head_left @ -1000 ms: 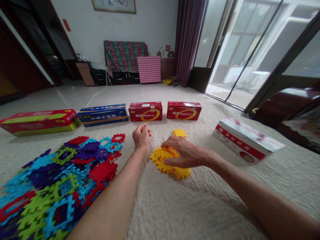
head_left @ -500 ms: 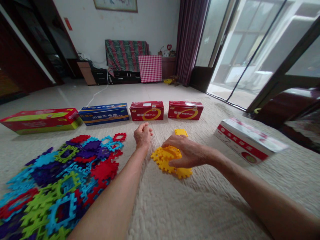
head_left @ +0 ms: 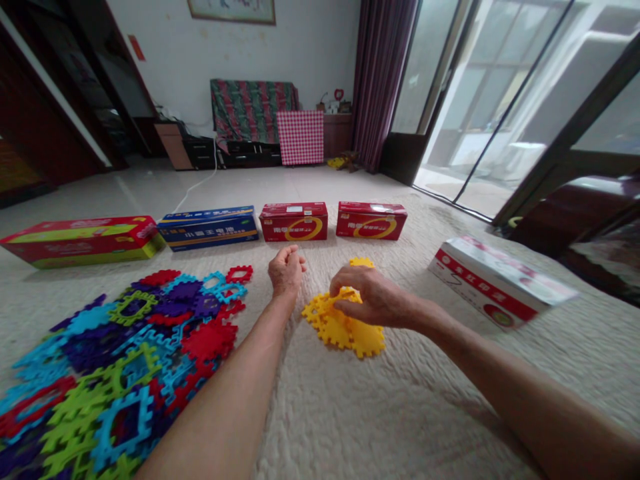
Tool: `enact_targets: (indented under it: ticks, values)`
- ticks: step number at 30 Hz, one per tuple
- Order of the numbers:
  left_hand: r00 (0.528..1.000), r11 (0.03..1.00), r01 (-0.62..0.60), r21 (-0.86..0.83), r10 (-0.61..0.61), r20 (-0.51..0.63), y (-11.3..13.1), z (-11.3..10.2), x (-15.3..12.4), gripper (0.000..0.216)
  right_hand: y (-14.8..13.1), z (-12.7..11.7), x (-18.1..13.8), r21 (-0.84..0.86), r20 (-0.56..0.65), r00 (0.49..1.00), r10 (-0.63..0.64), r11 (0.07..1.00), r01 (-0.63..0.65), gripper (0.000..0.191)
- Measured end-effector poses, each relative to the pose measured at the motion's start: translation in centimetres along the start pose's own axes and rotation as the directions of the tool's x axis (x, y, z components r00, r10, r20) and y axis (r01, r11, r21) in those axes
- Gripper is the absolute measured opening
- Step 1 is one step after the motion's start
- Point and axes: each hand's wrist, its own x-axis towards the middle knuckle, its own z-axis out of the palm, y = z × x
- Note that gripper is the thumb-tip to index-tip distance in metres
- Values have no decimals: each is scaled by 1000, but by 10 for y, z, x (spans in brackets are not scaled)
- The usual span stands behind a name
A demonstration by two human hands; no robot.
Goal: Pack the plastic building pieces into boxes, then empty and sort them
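A small stack of yellow toothed foam puzzle pieces (head_left: pixel 350 330) lies on the cream quilted mat (head_left: pixel 380 413) in front of me. My right hand (head_left: pixel 373 297) hovers over the stack, thumb and fingers pinched on the edge of the top yellow piece. One more yellow piece (head_left: pixel 361 263) lies just beyond that hand. My left hand (head_left: pixel 286 270) rests to the left of the stack, fingers curled loosely with nothing visible in them. A heap of red, blue, green and purple puzzle pieces (head_left: pixel 125 347) covers the mat to my left.
Cartons stand in a row at the mat's far edge: a red and green one (head_left: pixel 83 240), a blue one (head_left: pixel 209 228), two red ones (head_left: pixel 293 222) (head_left: pixel 371 221). A white and red carton (head_left: pixel 495 280) lies to the right. Glass sliding doors (head_left: pixel 500 100) are at right.
My right hand has lifted from lying flat on the yellow stack and now pinches the top piece's edge. The left hand has stayed where it was.
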Motion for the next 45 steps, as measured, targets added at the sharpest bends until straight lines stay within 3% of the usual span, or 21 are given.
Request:
enact_targets:
  ticks: [3,6,9,12,16,19,25,29,33,36,39,42,45]
  values:
    - [1000,1000,5,-3,-5,-1,2,0,-1,33,11,-15,-2,-24,-143,989,44,999,-48,9]
    - [1000,1000,19,1,-19,-6,4,0,-2,33,30,-37,-9,-202,-195,967,166,958,-206,10]
    - [1000,1000,16,4,-16,-3,4,0,-2,33,48,-52,-18,-402,-132,926,355,834,-377,14]
    - [1000,1000,7,11,-7,0,2,0,-1,33,60,-52,-25,-503,-68,884,462,749,-431,18]
    - [1000,1000,-2,24,2,-3,0,-1,0,33,69,-48,-35,-461,96,875,475,800,-384,19]
    - [1000,1000,4,21,-4,0,1,0,-1,33,74,-54,-43,-356,227,844,485,848,-392,36]
    - [1000,1000,7,28,-7,0,3,-1,-2,33,72,-60,-46,-378,244,791,560,807,-455,54]
    - [1000,1000,-3,20,3,8,2,-1,-2,34,67,-55,-43,-436,271,754,598,775,-458,43]
    - [1000,1000,-1,11,1,10,1,0,-1,34,66,-56,-41,-420,242,789,565,794,-440,37]
    - [1000,1000,7,16,-7,10,0,0,0,34,66,-56,-34,-363,148,869,472,843,-396,38]
    - [1000,999,9,34,-10,10,-1,0,0,34,70,-49,-24,-309,-25,949,315,900,-307,38]
    - [1000,999,6,51,-7,21,0,0,0,34,83,-33,-16,-236,-193,959,207,939,-250,45]
    - [1000,998,-2,69,0,25,0,-1,0,34,100,-17,-14,-187,-258,952,161,959,-213,41]
